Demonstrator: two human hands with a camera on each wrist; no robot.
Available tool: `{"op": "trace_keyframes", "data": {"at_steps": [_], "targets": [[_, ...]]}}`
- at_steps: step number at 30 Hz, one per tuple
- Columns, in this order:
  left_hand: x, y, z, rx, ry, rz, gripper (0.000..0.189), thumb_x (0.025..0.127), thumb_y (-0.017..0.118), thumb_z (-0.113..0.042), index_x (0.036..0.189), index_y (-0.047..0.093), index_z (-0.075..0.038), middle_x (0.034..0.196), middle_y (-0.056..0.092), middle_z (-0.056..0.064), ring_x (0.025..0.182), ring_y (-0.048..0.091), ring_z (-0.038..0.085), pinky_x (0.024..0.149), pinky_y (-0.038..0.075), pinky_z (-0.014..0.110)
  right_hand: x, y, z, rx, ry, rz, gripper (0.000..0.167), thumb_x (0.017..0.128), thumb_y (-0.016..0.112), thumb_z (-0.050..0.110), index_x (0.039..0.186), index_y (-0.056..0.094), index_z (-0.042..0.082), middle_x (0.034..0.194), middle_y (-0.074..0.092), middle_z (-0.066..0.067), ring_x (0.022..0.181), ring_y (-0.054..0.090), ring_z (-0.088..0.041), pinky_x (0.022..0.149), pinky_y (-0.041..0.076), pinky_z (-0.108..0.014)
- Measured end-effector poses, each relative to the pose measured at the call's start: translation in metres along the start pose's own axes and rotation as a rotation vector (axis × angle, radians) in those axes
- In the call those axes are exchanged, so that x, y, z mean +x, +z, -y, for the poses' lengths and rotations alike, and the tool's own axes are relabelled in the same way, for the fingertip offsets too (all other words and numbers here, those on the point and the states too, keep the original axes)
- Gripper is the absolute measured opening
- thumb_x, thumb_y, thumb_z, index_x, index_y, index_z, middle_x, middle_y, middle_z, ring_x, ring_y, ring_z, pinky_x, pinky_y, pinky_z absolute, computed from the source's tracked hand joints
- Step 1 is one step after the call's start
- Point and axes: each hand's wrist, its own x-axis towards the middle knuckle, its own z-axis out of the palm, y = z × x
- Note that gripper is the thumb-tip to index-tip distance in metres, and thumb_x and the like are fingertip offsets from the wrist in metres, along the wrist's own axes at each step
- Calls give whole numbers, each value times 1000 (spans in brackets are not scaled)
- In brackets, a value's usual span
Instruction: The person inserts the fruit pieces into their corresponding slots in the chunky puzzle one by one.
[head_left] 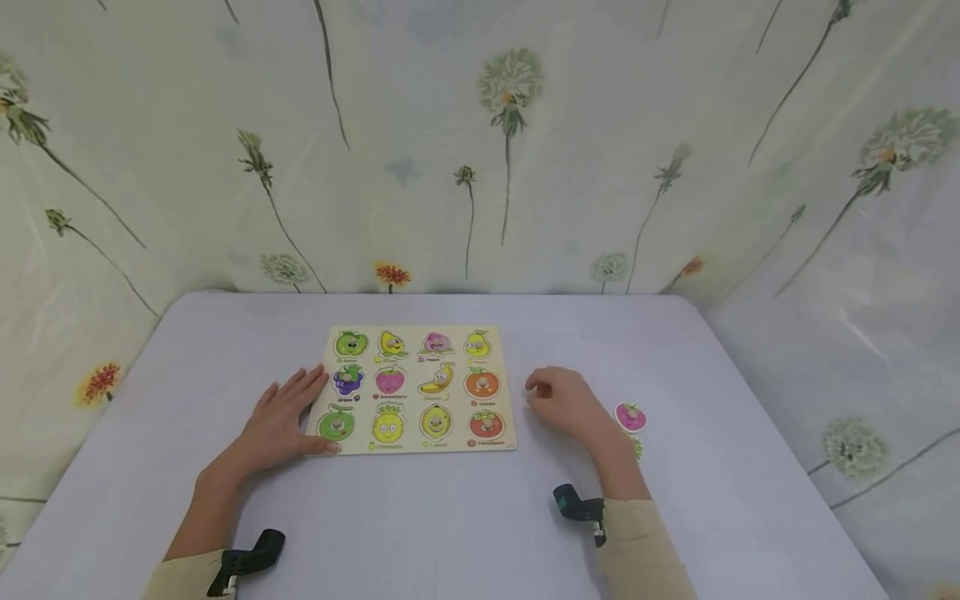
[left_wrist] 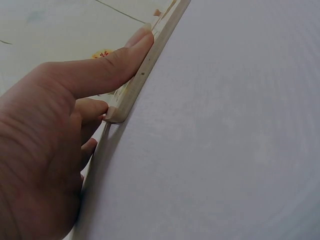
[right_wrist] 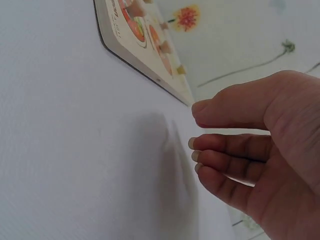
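Note:
A wooden fruit puzzle board (head_left: 414, 450) lies flat on the table, with colourful fruit pictures in rows, several bearing small knobs. My left hand (head_left: 276, 425) rests at its left side, fingers fairly straight along the edge. In the left wrist view, the thumb (left_wrist: 112, 70) lies on the board's front edge near the corner. To the right of the board, my right hand (head_left: 564, 402) is held with loosely curled fingers. Nothing shows between its thumb and fingers (right_wrist: 227, 145) in the right wrist view.
Beside the right wrist lies a loose pink puzzle piece (head_left: 631, 417) with a green top. Another piece with green leaves (head_left: 638, 447) is mostly hidden behind that wrist. A white cloth covers the table (head_left: 420, 533); a flower-printed curtain (head_left: 420, 150) hangs behind it.

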Motion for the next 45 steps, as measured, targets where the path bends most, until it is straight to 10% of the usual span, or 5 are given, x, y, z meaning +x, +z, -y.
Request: {"op": "trace_keyframes", "data": {"at_steps": [45], "targets": [[0, 6, 2, 1, -14, -5, 113, 70, 82, -51, 157, 26, -6, 166, 22, 14, 153, 14, 41, 120, 5, 68, -18, -55, -61, -45, 144, -7, 27, 92, 60, 20, 116, 67, 10, 110, 66, -12, 99, 59, -27, 83, 52, -41]]}}
